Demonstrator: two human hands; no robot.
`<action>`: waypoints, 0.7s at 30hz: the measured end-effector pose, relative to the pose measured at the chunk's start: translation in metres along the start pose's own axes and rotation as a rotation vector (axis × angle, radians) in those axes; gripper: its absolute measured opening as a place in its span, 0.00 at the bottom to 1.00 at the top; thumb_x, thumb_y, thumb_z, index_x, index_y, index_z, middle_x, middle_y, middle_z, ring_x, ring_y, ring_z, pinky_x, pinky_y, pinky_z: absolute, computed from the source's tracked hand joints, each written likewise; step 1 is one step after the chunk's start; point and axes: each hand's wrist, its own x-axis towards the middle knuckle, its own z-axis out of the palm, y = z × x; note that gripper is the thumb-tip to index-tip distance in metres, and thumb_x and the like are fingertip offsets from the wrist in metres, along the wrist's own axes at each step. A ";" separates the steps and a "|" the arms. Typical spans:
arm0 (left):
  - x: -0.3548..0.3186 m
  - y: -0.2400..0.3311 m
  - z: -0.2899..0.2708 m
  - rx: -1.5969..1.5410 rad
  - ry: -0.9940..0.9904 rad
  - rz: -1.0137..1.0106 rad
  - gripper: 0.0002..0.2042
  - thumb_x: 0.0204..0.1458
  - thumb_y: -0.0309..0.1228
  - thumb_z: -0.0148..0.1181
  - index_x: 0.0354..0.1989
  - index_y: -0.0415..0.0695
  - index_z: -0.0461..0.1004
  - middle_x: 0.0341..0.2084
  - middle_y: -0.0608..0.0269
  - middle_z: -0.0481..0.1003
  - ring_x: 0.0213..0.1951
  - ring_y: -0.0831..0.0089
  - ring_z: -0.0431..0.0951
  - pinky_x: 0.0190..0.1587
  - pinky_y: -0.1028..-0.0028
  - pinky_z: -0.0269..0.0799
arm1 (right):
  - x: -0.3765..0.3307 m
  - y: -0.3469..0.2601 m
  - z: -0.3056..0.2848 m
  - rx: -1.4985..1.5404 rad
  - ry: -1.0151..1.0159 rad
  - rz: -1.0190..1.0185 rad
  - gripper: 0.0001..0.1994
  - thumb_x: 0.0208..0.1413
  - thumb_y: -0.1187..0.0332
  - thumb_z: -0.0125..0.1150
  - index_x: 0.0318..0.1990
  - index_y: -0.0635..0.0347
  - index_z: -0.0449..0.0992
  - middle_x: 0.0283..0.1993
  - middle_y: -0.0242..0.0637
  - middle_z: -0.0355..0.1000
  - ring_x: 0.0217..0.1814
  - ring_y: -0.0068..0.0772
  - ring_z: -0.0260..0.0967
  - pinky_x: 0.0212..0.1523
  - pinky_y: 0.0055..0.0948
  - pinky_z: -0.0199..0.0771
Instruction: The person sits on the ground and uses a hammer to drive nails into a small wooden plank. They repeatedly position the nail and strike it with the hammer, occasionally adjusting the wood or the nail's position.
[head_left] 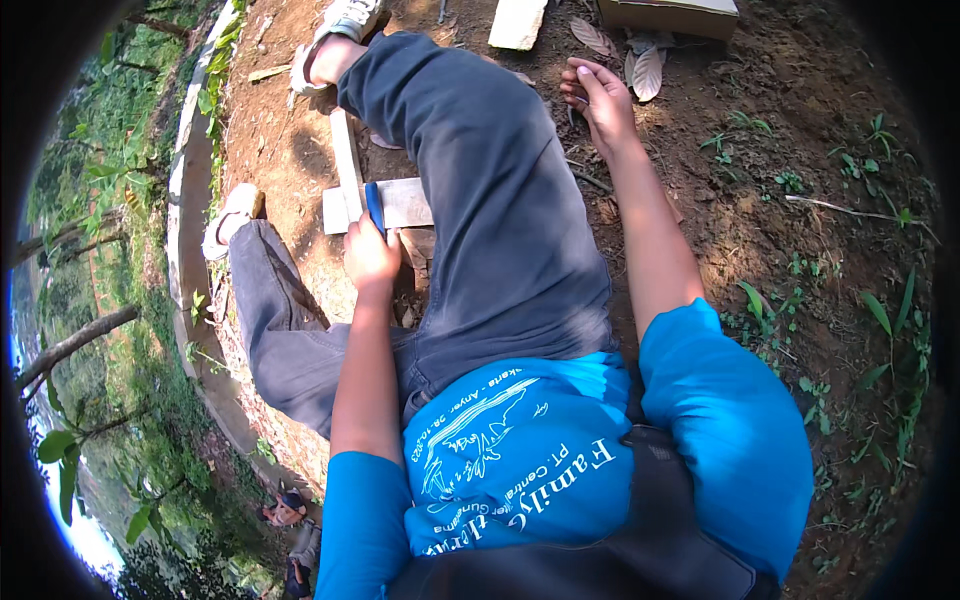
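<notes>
My left hand (371,258) is closed around a slim blue object (374,207), perhaps a tool handle; its kind cannot be made out. Against the same fingers rests the near end of a narrow pale wooden strip (346,165), which reaches away toward my foot. Under the strip a short flat board (404,204) lies crosswise on the ground, partly behind my leg. Off to the right of my bent knee is my right hand (607,105), raised over the soil with its fingers curled in and thumb against them. Whatever it may hold is hidden.
A cardboard box (670,17) and a pale wood piece (517,22) lie at the far edge, near dry leaves (648,74). Small weeds (790,182) grow on the right. A concrete curb (190,200) borders foliage on the left. Another person (290,515) is at lower left.
</notes>
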 end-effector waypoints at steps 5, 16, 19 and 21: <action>0.011 0.024 -0.012 -0.086 -0.162 -0.042 0.22 0.50 0.37 0.65 0.53 0.50 0.68 0.46 0.50 0.74 0.51 0.49 0.74 0.53 0.55 0.72 | -0.065 0.050 -0.043 -0.219 0.264 -0.034 0.10 0.64 0.70 0.55 0.47 0.62 0.79 0.36 0.29 0.76 0.36 0.16 0.70 0.40 0.19 0.70; 0.002 -0.027 0.011 -0.458 0.156 -0.064 0.19 0.48 0.37 0.67 0.48 0.43 0.76 0.37 0.52 0.78 0.37 0.58 0.79 0.45 0.63 0.75 | -0.031 0.058 -0.070 -0.703 0.238 -0.180 0.11 0.55 0.63 0.68 0.44 0.54 0.82 0.35 0.30 0.78 0.39 0.27 0.74 0.45 0.27 0.72; -0.028 -0.013 -0.072 -0.771 0.276 -0.196 0.10 0.58 0.23 0.57 0.47 0.36 0.73 0.33 0.61 0.78 0.36 0.73 0.79 0.43 0.72 0.75 | -0.030 0.047 -0.072 -1.500 0.375 -0.036 0.22 0.49 0.48 0.68 0.53 0.34 0.79 0.57 0.35 0.73 0.57 0.45 0.70 0.59 0.41 0.68; -0.061 -0.023 -0.120 -1.103 0.389 -0.084 0.12 0.60 0.22 0.54 0.52 0.34 0.67 0.38 0.57 0.76 0.38 0.72 0.81 0.40 0.74 0.76 | -0.030 0.057 -0.090 -1.523 0.142 -0.102 0.27 0.50 0.50 0.68 0.58 0.47 0.76 0.52 0.42 0.78 0.55 0.49 0.74 0.56 0.45 0.71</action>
